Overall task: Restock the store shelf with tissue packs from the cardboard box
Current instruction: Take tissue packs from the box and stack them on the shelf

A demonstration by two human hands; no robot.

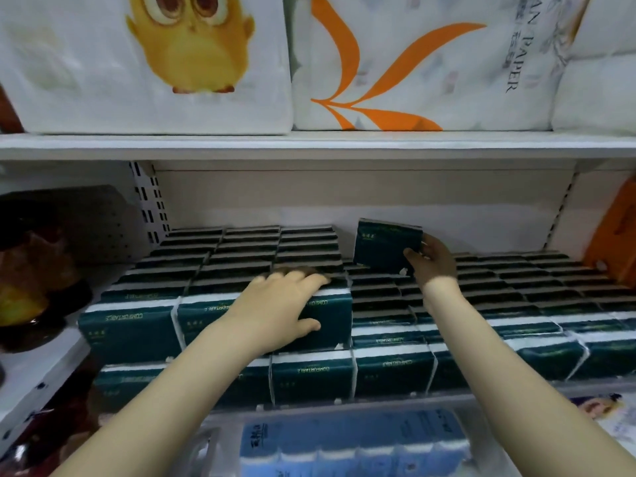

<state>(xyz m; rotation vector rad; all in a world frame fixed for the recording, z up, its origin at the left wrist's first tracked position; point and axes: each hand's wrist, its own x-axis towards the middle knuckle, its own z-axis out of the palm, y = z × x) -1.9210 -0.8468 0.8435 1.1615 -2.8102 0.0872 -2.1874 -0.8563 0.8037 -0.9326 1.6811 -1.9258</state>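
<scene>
Dark green tissue packs [516,297] fill the middle shelf [499,394] in rows, two layers high on the left and one on the right. My left hand [282,304] lies over the front upper-layer pack [330,325], fingers on its top and thumb on its front face. My right hand [432,261] holds a single tissue pack [385,244] upright deep in the shelf, just right of the tall stack and above the lower layer. The cardboard box is out of view.
The shelf board above [309,146] carries large white paper bundles [413,63]. An orange pack [616,235] stands at the right end and dark items [34,263] sit to the left. Blue-and-white packs [344,442] lie on the shelf below.
</scene>
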